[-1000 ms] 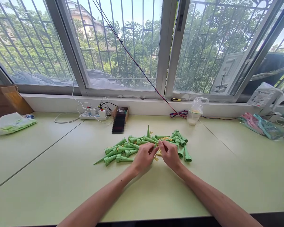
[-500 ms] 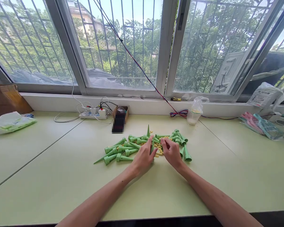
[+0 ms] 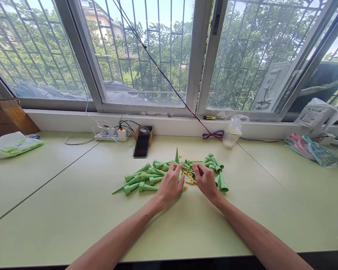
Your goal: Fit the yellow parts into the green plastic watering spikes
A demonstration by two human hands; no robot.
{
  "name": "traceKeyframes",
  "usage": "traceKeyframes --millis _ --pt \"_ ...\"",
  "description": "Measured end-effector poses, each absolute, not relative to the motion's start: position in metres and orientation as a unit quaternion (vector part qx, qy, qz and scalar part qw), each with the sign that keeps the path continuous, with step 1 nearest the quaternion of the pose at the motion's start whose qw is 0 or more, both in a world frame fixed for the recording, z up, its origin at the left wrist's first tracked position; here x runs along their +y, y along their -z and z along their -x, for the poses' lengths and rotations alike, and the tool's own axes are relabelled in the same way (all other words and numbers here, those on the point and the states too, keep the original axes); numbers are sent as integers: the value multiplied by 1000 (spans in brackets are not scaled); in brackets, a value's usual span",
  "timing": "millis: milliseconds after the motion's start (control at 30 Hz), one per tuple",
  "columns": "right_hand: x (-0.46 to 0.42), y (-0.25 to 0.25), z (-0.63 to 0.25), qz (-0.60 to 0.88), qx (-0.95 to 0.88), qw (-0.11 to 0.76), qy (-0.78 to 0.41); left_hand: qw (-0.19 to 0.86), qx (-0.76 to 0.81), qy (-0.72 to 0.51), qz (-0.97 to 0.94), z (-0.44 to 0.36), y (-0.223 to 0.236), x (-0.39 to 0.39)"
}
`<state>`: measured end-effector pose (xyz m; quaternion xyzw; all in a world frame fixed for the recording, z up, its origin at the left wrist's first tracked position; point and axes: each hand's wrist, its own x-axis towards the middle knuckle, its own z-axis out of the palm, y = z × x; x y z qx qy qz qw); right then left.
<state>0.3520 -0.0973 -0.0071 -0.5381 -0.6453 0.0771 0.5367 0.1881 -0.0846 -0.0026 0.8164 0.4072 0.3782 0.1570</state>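
Head view: left hand (image 3: 169,185) clasps green spike (image 3: 180,175), right hand (image 3: 205,183) pinched together, open table (image 3: 194,228) toward near edge (image 3: 191,258).

Bright daylight enters through the windows (image 3: 146,56), hazing the panes; soft shadows lie under the 2 forearms (image 3: 124,228). Wide-angle distortion slants the outer window frames; 1 patch is pixelated.

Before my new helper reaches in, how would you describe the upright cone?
On the table, find the green pile. At its far edge, just beyond the left hand, is the cone. It stands point up; neighbours in the pile lie down.
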Motion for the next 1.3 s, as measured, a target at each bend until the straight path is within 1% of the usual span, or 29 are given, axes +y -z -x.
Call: traceKeyframes --millis 233,367,467,600,700,867,1033,1300 --pt "-98 5 -352 539 -640 542 -75 138 403 -409 -807 -187 -1 -83" --pt "-99 3 -351 540 -615 569 -86 165 393 -439 -791 -188 -4 -83" --pt "-99 3 -352 542 -614 570 -68 199 385 -444 -784 -189 -5 -85" --pt "-96 6 -356 550 -626 553 -15 234 391 -443 -772 -191 -7 -88" --pt "-92 8 -359 557 -639 530 22 233 393 -437 -775 -192 -7 -89" --pt "-87 13 -363 560 -677 474 52 224 387 -437 -780 -192 -5 -88" --pt "-86 15 -366 567 -695 440 51 215 379 -426 -793 -191 -2 -87" --pt "-85 15 -367 569 -696 436 39 194 376 -407 -810 -191 -1 -85"
